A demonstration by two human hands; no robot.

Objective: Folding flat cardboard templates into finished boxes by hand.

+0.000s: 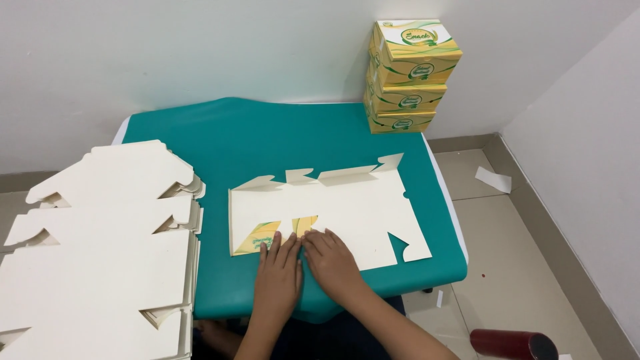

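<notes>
A flat cream cardboard box blank [353,207] lies unfolded on the teal table cover [267,140], plain side up. Its near flaps are folded back, showing yellow and green print. My left hand [279,277] presses flat on the near left flap, fingers together. Beside it, my right hand [331,262] presses on the near edge of the blank, fingertips touching the left hand's. Neither hand grips anything.
A thick stack of flat cream box blanks [100,247] fills the left side. Three assembled yellow and green boxes [407,77] are stacked at the far right corner against the white wall. A dark red cylinder [513,345] and a paper scrap [493,179] lie on the floor at right.
</notes>
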